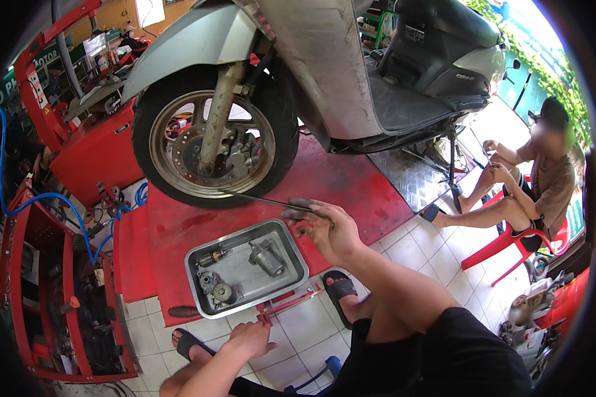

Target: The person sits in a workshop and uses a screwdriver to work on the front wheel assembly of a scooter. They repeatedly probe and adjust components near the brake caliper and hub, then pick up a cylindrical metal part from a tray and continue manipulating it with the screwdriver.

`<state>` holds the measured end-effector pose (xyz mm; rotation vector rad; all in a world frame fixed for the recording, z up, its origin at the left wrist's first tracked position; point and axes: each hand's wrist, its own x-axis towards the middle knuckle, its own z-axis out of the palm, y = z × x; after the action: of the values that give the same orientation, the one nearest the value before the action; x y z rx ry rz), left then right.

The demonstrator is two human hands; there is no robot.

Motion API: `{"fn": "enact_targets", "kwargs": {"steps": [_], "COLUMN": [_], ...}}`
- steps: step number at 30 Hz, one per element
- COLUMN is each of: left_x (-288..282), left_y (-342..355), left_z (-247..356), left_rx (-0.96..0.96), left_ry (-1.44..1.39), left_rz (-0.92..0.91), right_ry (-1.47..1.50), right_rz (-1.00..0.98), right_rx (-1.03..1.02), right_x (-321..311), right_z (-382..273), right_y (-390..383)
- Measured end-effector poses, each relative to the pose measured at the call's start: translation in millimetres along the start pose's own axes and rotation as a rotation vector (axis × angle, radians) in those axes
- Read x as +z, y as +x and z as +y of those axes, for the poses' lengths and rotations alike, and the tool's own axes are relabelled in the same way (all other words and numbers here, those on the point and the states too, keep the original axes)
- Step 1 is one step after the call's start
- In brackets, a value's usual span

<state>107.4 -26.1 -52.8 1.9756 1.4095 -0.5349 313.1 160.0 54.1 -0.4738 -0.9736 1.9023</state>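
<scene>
My right hand [331,231] is closed around the near end of a thin dark metal rod [265,200]. Its far tip reaches the lower edge of a scooter's front wheel [208,195]; I cannot tell whether they touch. A grip on the rod, if any, is hidden in my fingers. Below the wheel is a metal tray [258,306] with a cylindrical motor-like part [266,258], a slim shaft-like part [212,257] and a housing with a round body [220,289]. My left hand [250,339], thumb apart and apparently empty, hovers beside a red bar [288,303] at the tray's near side.
The scooter [324,66] stands on a red lift platform [351,182]. A dark handle-shaped thing [183,311] lies at its near edge. At left are a red tool rack [20,278] and a blue hose [53,196]. A person [543,172] sits on a red chair [503,248] at right.
</scene>
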Motion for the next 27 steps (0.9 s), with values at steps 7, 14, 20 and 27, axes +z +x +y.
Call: {"fn": "enact_targets", "kwargs": {"steps": [7,14,20,27], "left_x": [1,6,2,-1], "left_y": [3,4,3,2], "left_z": [2,-1,2,4], "left_rx": [0.007,0.015,0.002,0.006], "left_ry": [0.008,0.009,0.031,0.043], "left_rz": [-0.020,-0.008,-0.029,-0.041], "right_ry": [0.256,-0.026,-0.057,-0.112], "right_rz": [-0.139,-0.239,-0.097,-0.088], "right_rx": [0.192,0.371,0.435,0.394], "right_x": [6,6,12,16], "right_z": [8,20,17,15], "right_y": [-2,-2,-2,1]}}
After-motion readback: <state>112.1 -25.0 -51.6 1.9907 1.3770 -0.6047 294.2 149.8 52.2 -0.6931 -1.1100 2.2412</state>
